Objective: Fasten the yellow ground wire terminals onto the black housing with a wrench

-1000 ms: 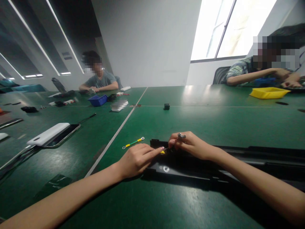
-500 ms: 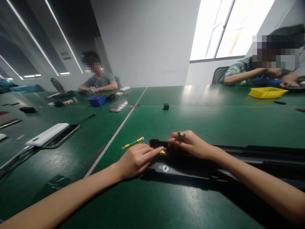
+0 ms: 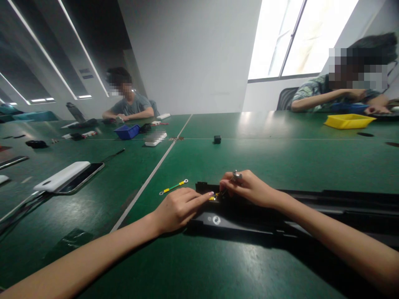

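Note:
My left hand (image 3: pixel 182 207) rests at the near-left end of a long black metal housing (image 3: pixel 237 230). Its index finger stretches out and presses on a small yellow-sleeved wire end (image 3: pixel 212 198) inside; the other fingers are curled and partly hidden. Pinched in my right hand (image 3: pixel 246 189) is a small metal hand tool with a winged top (image 3: pixel 237 176), held upright. The tool's lower end reaches down beside the yellow sleeve, where fingers and shadow hide the contact. Beyond my left hand lies a loose green-and-yellow wire with ring terminals (image 3: pixel 173 187).
A small black block (image 3: pixel 217 139) sits further up the green table (image 3: pixel 264 162). Left of me lie a phone (image 3: pixel 81 178) and a white case (image 3: pixel 62 174) with cables. Two people sit across, near a blue bin (image 3: pixel 127 131) and a yellow bin (image 3: pixel 349 121).
The tool's winged top has turned slightly in my right fingers. Both hands stay in nearly the same place.

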Tool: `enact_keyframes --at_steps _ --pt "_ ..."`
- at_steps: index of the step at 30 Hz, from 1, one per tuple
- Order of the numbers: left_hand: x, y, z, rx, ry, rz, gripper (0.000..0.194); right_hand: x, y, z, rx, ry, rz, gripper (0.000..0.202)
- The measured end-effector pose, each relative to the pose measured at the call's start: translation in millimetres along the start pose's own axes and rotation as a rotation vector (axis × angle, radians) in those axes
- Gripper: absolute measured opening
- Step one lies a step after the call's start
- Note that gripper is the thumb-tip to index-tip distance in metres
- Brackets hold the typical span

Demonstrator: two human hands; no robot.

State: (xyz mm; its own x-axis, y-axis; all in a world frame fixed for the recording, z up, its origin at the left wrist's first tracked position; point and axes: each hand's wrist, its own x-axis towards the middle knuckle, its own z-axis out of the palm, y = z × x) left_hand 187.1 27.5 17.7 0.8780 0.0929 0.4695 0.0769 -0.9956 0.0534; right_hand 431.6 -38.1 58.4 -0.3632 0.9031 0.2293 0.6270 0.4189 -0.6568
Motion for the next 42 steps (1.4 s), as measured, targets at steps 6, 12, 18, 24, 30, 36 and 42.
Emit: enact_keyframes --at_steps 6,12,18,24,30,36,42 --pt "-0.1 -0.3 0.2 0.004 -0.002 0.001 0.041 0.4 -1.2 0.5 0.012 0.015 0.013 0.038" --pt "-1.4 -1.4 1.2 -0.018 -0.013 -0.008 0.041 0.1 0.3 0.9 0.008 0.025 0.031 0.038" --pt "-0.6 -0.2 0.3 -0.017 -0.011 -0.008 0.040 1.0 1.0 1.4 -0.008 0.013 0.036 0.031" --pt "-0.1 0.3 0.1 -0.016 -0.020 -0.009 0.041 0.7 1.2 0.8 -0.007 -0.009 0.031 0.034" --pt "-1.6 -1.4 2.3 0.003 -0.026 -0.008 0.041 0.3 1.0 0.9 -0.013 -0.026 0.039 0.042" --pt "-1.9 -1.4 2.5 -0.005 -0.024 -0.005 0.041 0.0 0.2 0.6 -0.030 -0.041 0.037 0.039" --pt "-0.8 -0.9 1.4 -0.017 -0.023 -0.008 0.041 0.3 -1.2 0.5 -0.038 -0.052 0.024 0.033"
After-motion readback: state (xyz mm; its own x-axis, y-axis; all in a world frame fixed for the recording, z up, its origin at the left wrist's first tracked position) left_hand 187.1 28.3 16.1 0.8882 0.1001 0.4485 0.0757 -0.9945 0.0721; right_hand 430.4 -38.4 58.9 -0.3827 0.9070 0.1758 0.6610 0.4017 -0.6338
